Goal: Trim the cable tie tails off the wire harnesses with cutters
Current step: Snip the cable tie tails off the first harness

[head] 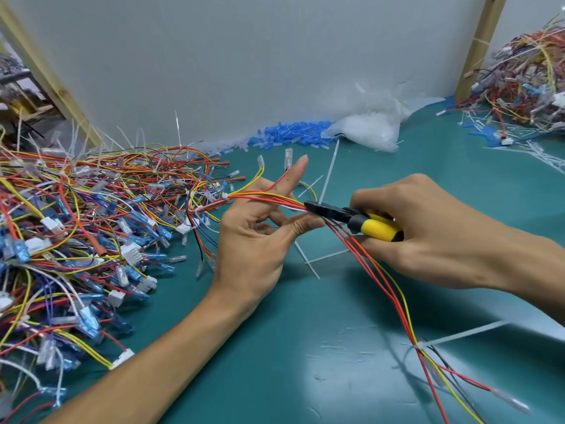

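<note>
Head cam view: left hand [260, 237] has the wire harness [269, 197] pinched just above the teal mat [305, 347], thumb tucked up under the red, yellow and white wires, index finger sticking straight up and the other fingers curled in behind. Right hand [428, 221] is wrapped tight round the yellow handles of the cutters [330, 211], whose black nose sits right on the bundle next to the left thumb, at the foot of a white cable tie tail [328, 172] that pokes up and away. The blades look nearly closed, but I can't tell for sure. The harness trails down to the right, where a second tie [420, 345] has its tail on. Big harness pile [76, 224] on the left, a few cut tails [308, 258] lying under the hands.
</note>
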Tool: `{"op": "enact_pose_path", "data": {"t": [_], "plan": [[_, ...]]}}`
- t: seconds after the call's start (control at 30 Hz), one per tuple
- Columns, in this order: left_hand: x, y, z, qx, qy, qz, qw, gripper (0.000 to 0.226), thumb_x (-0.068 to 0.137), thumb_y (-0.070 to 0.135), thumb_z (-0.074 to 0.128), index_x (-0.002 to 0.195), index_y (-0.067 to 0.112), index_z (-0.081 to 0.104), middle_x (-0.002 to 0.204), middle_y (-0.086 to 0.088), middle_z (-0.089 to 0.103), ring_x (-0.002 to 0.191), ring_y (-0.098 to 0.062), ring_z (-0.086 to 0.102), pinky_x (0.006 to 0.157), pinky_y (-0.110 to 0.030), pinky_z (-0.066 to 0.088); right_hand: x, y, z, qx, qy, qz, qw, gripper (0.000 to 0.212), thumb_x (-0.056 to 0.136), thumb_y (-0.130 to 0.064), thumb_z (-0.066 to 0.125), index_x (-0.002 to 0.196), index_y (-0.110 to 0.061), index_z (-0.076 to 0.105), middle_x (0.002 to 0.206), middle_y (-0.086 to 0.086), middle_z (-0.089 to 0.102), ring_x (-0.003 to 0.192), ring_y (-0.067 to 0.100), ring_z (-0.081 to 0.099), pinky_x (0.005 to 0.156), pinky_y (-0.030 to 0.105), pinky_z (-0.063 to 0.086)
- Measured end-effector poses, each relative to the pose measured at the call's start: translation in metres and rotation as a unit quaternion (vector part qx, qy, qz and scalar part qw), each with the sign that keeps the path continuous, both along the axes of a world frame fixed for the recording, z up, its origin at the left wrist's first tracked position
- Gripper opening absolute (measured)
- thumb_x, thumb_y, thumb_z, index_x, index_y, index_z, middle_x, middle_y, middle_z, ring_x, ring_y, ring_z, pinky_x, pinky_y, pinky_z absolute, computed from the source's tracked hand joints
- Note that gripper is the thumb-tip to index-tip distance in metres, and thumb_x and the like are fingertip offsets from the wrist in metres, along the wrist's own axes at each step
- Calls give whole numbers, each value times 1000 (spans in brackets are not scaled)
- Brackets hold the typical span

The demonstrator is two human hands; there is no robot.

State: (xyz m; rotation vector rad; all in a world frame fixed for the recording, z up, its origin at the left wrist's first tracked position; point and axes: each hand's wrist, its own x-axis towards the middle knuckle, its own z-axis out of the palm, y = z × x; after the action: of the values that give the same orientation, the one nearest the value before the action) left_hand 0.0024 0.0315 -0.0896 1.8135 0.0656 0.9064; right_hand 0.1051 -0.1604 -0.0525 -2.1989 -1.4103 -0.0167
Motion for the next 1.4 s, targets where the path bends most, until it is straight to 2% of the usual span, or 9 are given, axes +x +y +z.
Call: {"op": "enact_pose_path", "data": {"t": [0.1,0.23,0.37,0.6,0.93,1.07,1.13,1.2,1.4], "plan": [[0,0,0,-3,-6,-2,1000,46,72,31,85,115,45,73,90,23,57,71,-38,43,45,-56,39,-2,0,0,-1,-11,7,1000,23,89,-20,66,71,-12,55,55,11,39,56,27,33,50,40,32],[-1,0,0,-10,9,7,1000,52,71,32,86,122,34,73,91,13,55,70,-45,39,48,-58,41,-5,1,1,-11,-35,16,999,24,90,-20,62,70,-11,53,54,12,36,54,29,31,48,43,32],[0,0,-1,-14,15,0,1000,54,70,31,90,121,41,74,92,20,57,70,-47,41,50,-57,42,-5,-1,3,-3,-19,34,999,25,86,-31,55,69,-15,47,57,10,39,55,26,34,50,44,34],[0,1,-3,8,10,-10,1000,57,71,43,85,126,38,72,92,-19,47,68,-44,40,49,-57,40,4,-5,2,-14,-8,52,999,28,91,-42,57,83,-15,61,69,8,51,62,25,44,56,44,40],[0,3,-6,4,23,-32,999,51,74,35,86,123,32,74,81,-21,47,60,-32,41,54,-47,40,6,-1,-4,-8,-35,58,998,35,99,-41,62,74,-21,50,56,6,44,55,28,38,49,34,33],[-8,10,-8,-13,37,-104,994,40,85,27,79,124,22,75,76,-10,58,56,-24,46,51,-40,42,3,2,-6,-19,-43,41,998,34,98,-45,58,77,-21,47,58,3,48,58,26,45,56,46,42],[-11,13,-9,-60,35,-150,986,35,92,28,63,115,6,77,76,-22,60,57,-26,50,52,-33,41,2,2,-6,-22,-51,36,998,31,96,-43,58,78,-20,48,58,1,48,58,26,45,57,51,43],[-10,15,-11,-101,40,-158,981,40,95,31,56,95,-5,75,73,-20,61,55,-28,50,50,-32,41,1,2,-4,-22,-59,30,998,29,94,-44,57,80,-20,49,59,-1,48,59,26,46,57,51,43],[-6,16,-10,-108,76,-152,979,42,97,37,56,67,13,73,69,-31,56,50,-25,51,48,-34,38,-2,0,3,-34,-87,7,996,33,90,-54,48,84,-22,51,65,-4,50,63,29,49,57,49,45]]}}
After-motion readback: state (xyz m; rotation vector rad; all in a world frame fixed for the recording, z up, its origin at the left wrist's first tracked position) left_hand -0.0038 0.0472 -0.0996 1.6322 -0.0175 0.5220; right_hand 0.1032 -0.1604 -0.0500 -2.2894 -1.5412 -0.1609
